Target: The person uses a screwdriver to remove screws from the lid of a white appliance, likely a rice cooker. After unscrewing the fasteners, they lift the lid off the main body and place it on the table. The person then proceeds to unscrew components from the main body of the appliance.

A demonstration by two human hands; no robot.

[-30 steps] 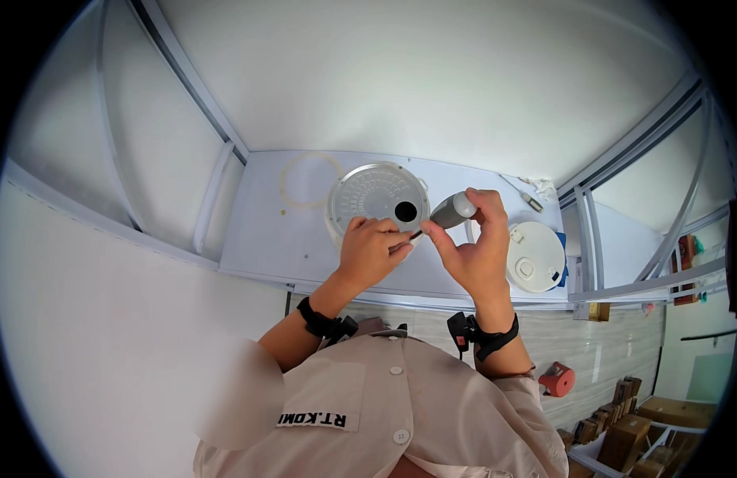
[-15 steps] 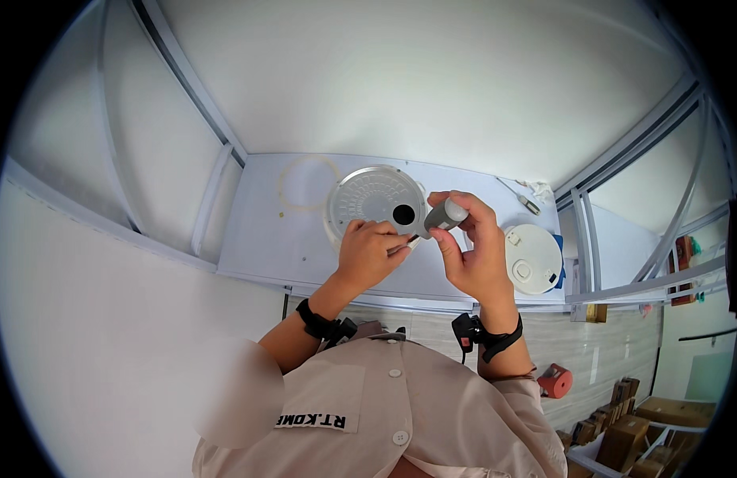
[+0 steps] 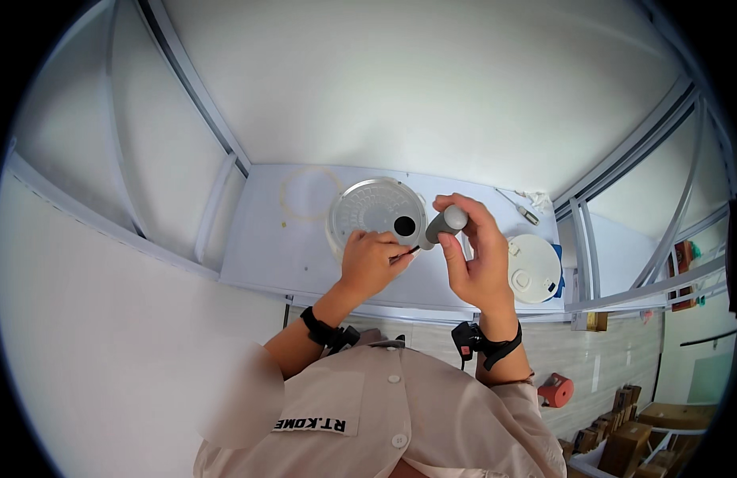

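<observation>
At the lower edge of the frame is a beige shirt (image 3: 368, 398), with a black strap on each wrist. Above it, right of centre, the right hand (image 3: 481, 255) has its grip clamped on a thick grey screwdriver (image 3: 445, 227), whose slim dark shaft slants down and left toward the other hand's fingertips. The left hand (image 3: 368, 261), at centre, rests over the near edge of a round metal-topped appliance (image 3: 364, 209); its fingertips are gathered near the shaft, but whether that grip pinches anything I cannot tell. A black disc (image 3: 404, 226) shows on the metal top, just above those fingertips. On the pale tabletop (image 3: 265, 247), right of centre, lies a white round lid (image 3: 534, 271) with something blue beneath it. Farther back, a second screwdriver (image 3: 527, 213) lies near crumpled white material (image 3: 539, 199). A plain white wall (image 3: 432, 95) fills the top of the frame.
</observation>
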